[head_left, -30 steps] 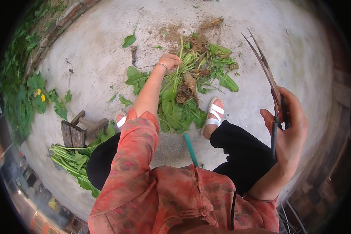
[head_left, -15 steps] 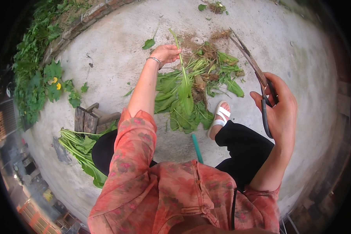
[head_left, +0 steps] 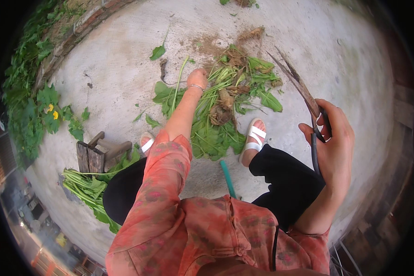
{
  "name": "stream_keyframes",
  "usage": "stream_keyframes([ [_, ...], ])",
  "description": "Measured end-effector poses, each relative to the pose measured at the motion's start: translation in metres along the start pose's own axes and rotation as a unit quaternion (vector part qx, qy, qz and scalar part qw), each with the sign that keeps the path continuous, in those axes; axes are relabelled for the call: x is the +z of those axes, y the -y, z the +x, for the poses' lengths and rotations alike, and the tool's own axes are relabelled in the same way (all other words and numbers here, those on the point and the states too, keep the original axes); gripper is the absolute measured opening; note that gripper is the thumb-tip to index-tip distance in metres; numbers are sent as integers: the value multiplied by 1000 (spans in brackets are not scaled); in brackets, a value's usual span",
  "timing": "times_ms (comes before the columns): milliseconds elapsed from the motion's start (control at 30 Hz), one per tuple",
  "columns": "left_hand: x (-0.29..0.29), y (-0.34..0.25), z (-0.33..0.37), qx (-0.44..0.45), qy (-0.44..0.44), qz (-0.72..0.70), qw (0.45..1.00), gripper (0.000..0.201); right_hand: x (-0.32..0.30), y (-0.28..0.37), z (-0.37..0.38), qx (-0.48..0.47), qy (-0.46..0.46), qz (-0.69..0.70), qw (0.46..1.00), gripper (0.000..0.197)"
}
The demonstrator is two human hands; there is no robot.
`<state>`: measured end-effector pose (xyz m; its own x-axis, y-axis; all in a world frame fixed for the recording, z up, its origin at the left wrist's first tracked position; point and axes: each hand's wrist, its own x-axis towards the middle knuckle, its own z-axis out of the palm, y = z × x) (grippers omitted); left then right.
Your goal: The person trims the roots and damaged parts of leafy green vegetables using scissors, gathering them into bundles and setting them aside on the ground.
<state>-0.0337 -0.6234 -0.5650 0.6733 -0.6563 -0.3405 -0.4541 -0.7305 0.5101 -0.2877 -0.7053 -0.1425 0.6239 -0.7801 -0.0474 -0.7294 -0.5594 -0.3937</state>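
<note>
My right hand (head_left: pixel 338 149) holds large scissors (head_left: pixel 300 87) with dark handles and rusty brown blades, raised at the right. The blades stand slightly apart and touch nothing. Out over the ground, my left hand (head_left: pixel 197 78) is closed at the left edge of a heap of leafy greens (head_left: pixel 211 138). Its fingers are curled out of sight, so what they grip is hidden. Brown, soil-covered roots (head_left: pixel 221 112) lie among the heap's stems. A single long green leaf stalk (head_left: pixel 180 76) lies just left of my left hand.
Cut greens (head_left: pixel 89 188) lie beside a small wooden stool (head_left: pixel 91 157) at the left. A loose leaf (head_left: pixel 158 52) and a root stump (head_left: pixel 251 33) lie farther off. A green stick (head_left: pixel 227 179) is between my white sandals (head_left: pixel 254 137). Plants with yellow flowers (head_left: pixel 53 112) grow along the far left.
My left hand has moved down to the heap. The leaf stalk it held up now lies left of it. My right hand keeps the scissors, slightly lower in view.
</note>
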Motion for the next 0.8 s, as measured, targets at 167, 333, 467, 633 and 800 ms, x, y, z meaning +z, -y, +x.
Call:
stream_keyframes([
  [167,61,-12,-3,-44,48,-34,997,30,3,-2,4,3,13,-5,1000,46],
  [333,45,-32,2,-67,182,-160,968,65,8,-12,5,9,29,-16,999,47],
  [467,34,-48,5,-84,298,-207,928,68,7,-5,5,-6,29,-15,999,47],
  [633,35,-49,-8,-72,254,-204,943,45,6,-2,3,-38,33,-18,999,45],
  [800,0,-54,-37,-88,236,-306,918,45,5,-5,1,-28,31,-21,999,42],
])
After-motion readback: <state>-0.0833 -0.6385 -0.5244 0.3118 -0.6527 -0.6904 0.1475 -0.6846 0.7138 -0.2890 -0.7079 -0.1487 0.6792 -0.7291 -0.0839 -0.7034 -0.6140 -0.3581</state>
